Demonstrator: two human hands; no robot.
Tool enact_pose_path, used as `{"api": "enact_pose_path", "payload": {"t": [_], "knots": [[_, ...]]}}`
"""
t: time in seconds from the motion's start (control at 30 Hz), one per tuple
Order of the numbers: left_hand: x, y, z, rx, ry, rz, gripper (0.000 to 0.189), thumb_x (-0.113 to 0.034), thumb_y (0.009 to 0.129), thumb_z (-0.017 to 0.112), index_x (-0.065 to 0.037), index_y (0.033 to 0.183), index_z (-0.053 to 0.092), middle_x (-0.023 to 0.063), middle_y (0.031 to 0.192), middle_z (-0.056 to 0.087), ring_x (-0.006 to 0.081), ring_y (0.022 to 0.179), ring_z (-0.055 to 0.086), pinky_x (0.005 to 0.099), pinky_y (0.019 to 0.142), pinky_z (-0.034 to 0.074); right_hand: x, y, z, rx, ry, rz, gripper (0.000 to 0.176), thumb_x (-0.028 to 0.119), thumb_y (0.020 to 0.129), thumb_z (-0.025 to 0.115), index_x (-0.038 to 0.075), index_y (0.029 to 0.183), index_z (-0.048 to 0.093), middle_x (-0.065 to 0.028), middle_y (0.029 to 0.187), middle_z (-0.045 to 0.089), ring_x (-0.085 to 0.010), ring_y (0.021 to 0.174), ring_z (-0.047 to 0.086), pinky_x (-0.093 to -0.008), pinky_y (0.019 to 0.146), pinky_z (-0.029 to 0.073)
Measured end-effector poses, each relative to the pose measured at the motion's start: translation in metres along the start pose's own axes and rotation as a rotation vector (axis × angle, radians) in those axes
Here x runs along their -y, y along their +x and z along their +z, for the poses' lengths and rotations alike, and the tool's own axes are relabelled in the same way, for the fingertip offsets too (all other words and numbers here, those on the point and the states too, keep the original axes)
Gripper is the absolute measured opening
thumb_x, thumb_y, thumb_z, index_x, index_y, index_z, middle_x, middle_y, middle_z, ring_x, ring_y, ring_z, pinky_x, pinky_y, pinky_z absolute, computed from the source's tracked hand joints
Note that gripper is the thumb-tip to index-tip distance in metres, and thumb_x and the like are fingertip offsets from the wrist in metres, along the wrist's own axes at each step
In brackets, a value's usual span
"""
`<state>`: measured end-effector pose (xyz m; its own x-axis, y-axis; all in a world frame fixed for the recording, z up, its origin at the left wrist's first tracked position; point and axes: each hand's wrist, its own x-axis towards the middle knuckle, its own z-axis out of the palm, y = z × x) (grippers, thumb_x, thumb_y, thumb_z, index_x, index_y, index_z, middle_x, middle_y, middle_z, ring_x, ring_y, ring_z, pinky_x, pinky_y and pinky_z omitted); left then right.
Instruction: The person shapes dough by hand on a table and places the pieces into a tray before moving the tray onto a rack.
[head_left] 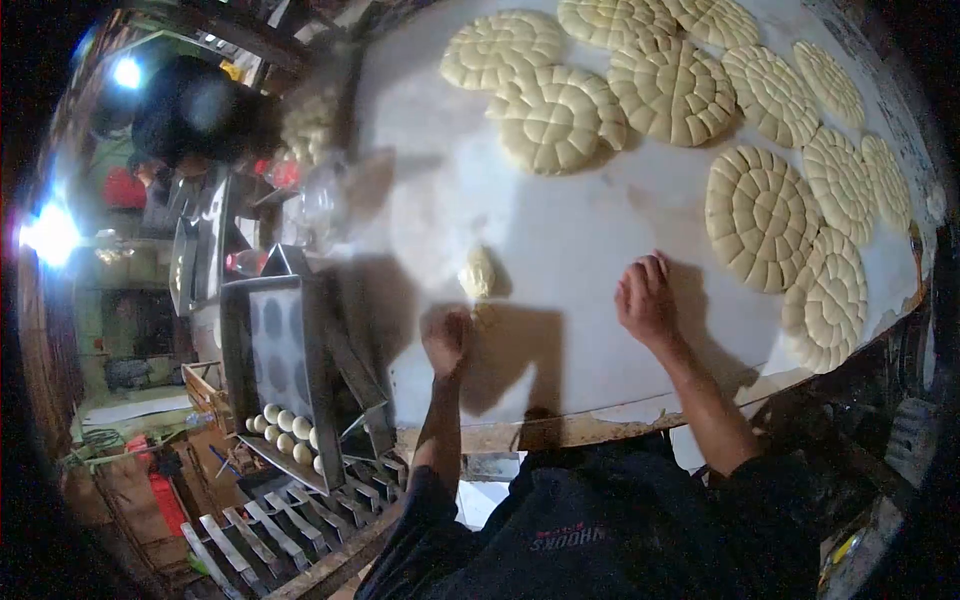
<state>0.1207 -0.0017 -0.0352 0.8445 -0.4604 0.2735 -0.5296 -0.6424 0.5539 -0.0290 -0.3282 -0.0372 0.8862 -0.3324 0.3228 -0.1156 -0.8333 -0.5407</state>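
A small pale yellow lump [478,273], crinkled like a bag with a narrowed lower end, rests on the white work table [585,225]. My left hand [447,338] is closed just below and left of it, near a faint yellowish patch; what its fingers hold, if anything, is hidden. My right hand [647,300] is over the table farther right, its fingers curled together and nothing visible in them. Several flat rounds of scored dough lie beyond my hands, among them a dough round [762,218] nearest my right hand and another dough round [560,120] farther back.
On the left a metal tray [325,370] stands tilted, with several small dough balls [285,425] at its lower end. A slatted rack [290,525] sits below. A clear plastic bottle [320,205] is near the table's left side. A person [150,185] is in the left background.
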Motion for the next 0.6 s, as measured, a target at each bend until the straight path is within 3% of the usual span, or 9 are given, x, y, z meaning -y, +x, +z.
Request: {"api": "enact_pose_path", "payload": {"t": [0.03,0.07,0.13,0.17,0.2,0.3,0.4,0.5,0.6], "knots": [[0.028,-0.016,0.026,0.005,-0.006,-0.014,0.019,-0.023,0.090,0.057,-0.008,0.100,0.062,0.0111,0.094,0.062,0.0325,0.097,0.055,0.0469,0.085,0.042,0.008,-0.003,0.009,0.015,-0.003,0.000,0.016,0.009,0.079,0.058,-0.002,0.090,0.052,-0.0221,0.097,0.050,-0.0443,0.101,0.048,-0.0575,0.098,0.036],[0.079,-0.044,0.066,0.009,-0.255,-0.288,0.021,-0.022,0.090,0.058,-0.007,0.104,0.061,0.0120,0.097,0.062,0.0339,0.098,0.054,0.0485,0.086,0.042,0.016,-0.012,0.021,-0.001,-0.025,-0.027,0.015,0.007,0.078,0.058,-0.001,0.088,0.052,-0.0212,0.097,0.050,-0.0433,0.101,0.048,-0.0570,0.099,0.037],[0.044,-0.061,0.054,0.027,-0.244,-0.200,0.025,-0.021,0.090,0.058,-0.005,0.109,0.059,0.0135,0.102,0.060,0.0350,0.099,0.054,0.0491,0.087,0.041,0.023,-0.036,0.021,-0.031,-0.052,-0.076,0.014,0.006,0.077,0.059,-0.001,0.087,0.051,-0.0203,0.096,0.051,-0.0423,0.101,0.049,-0.0565,0.100,0.037],[-0.019,-0.059,0.014,0.036,0.025,0.153,0.027,-0.022,0.092,0.058,-0.004,0.112,0.058,0.0141,0.104,0.060,0.0346,0.100,0.054,0.0482,0.087,0.042,0.017,-0.057,0.011,0.049,-0.028,-0.165,0.014,0.005,0.076,0.059,0.000,0.087,0.052,-0.0199,0.095,0.051,-0.0418,0.101,0.050,-0.0570,0.099,0.037],[-0.014,-0.069,0.006,0.005,0.026,0.159,0.027,-0.022,0.092,0.058,-0.004,0.112,0.058,0.0141,0.104,0.060,0.0346,0.100,0.054,0.0482,0.087,0.042,0.004,-0.063,0.004,0.128,-0.006,-0.259,0.014,0.004,0.075,0.059,0.001,0.086,0.052,-0.0196,0.094,0.052,-0.0413,0.100,0.050,-0.0575,0.098,0.038],[0.012,-0.090,-0.022,0.320,0.062,-0.103,0.058,-0.015,0.094,0.058,-0.002,0.146,0.035,0.0132,0.148,0.040,0.0299,0.123,0.051,0.0424,0.108,0.038,-0.029,-0.030,-0.015,0.054,-0.033,-0.111,0.013,0.004,0.076,0.059,0.001,0.085,0.051,-0.0183,0.093,0.052,-0.0399,0.094,0.050,-0.0516,0.086,0.040],[0.042,-0.034,-0.024,-0.055,0.109,-0.054,0.023,-0.026,0.094,0.055,-0.005,0.095,0.062,0.0113,0.088,0.066,0.0308,0.080,0.063,0.0435,0.096,0.044,-0.016,0.022,-0.009,-0.138,-0.073,-0.072,0.010,0.003,0.079,0.057,0.000,0.086,0.050,-0.0173,0.093,0.052,-0.0395,0.092,0.049,-0.0485,0.081,0.039],[0.051,-0.006,0.023,-0.053,-0.143,-0.092,0.021,-0.022,0.092,0.055,-0.004,0.099,0.062,0.0128,0.094,0.064,0.0319,0.088,0.060,0.0429,0.097,0.044,0.004,0.037,0.031,-0.272,-0.101,0.125,0.009,0.004,0.083,0.056,0.000,0.089,0.051,-0.0172,0.093,0.053,-0.0389,0.091,0.048,-0.0486,0.083,0.039],[0.036,-0.051,0.052,0.100,-0.353,-0.079,0.021,-0.019,0.091,0.055,-0.003,0.102,0.062,0.0143,0.101,0.062,0.0331,0.095,0.058,0.0423,0.097,0.044,0.039,0.009,0.037,-0.044,-0.052,0.182,0.010,0.007,0.085,0.057,0.001,0.093,0.054,-0.0177,0.095,0.053,-0.0385,0.095,0.049,-0.0500,0.085,0.039]]}}
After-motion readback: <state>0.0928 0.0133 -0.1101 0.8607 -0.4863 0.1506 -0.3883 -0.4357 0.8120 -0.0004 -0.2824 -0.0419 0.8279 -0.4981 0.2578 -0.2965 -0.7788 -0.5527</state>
